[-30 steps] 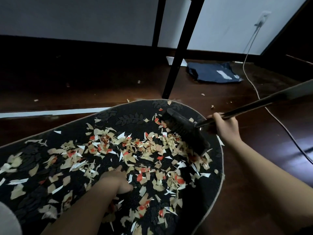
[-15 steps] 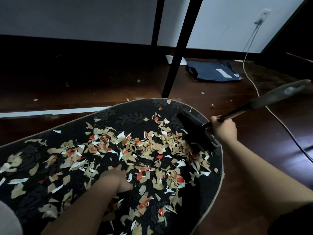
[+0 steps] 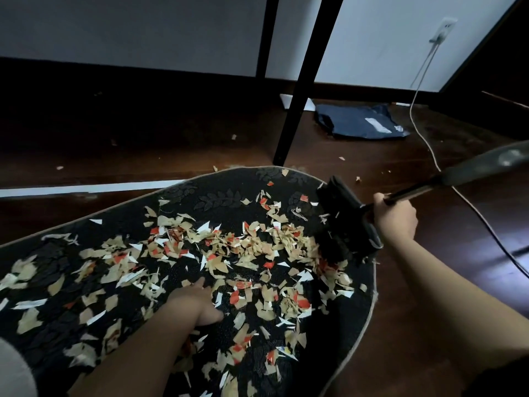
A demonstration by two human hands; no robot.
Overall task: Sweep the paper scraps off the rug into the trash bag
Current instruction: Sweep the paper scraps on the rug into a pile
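Observation:
A black rug (image 3: 337,333) with a pale border lies on the dark wood floor, strewn with tan, white and red paper scraps (image 3: 246,247). My right hand (image 3: 396,217) grips the handle of a black broom (image 3: 346,222) just behind its head, which rests on the rug's right edge against the scraps. My left hand (image 3: 197,302) presses flat on the middle of the rug among the scraps. A dark blue trash bag (image 3: 357,121) lies flat on the floor beyond the rug, near the wall.
Two black table legs (image 3: 306,87) stand just behind the rug's far edge. A white cable (image 3: 429,144) runs from a wall outlet across the floor at right. A few loose scraps lie on the floor. A white strip (image 3: 86,187) lies left of the rug.
The broom head has swung from the scrap pile to the rug's right edge, and my right hand moved right with it. My left hand has stayed in place.

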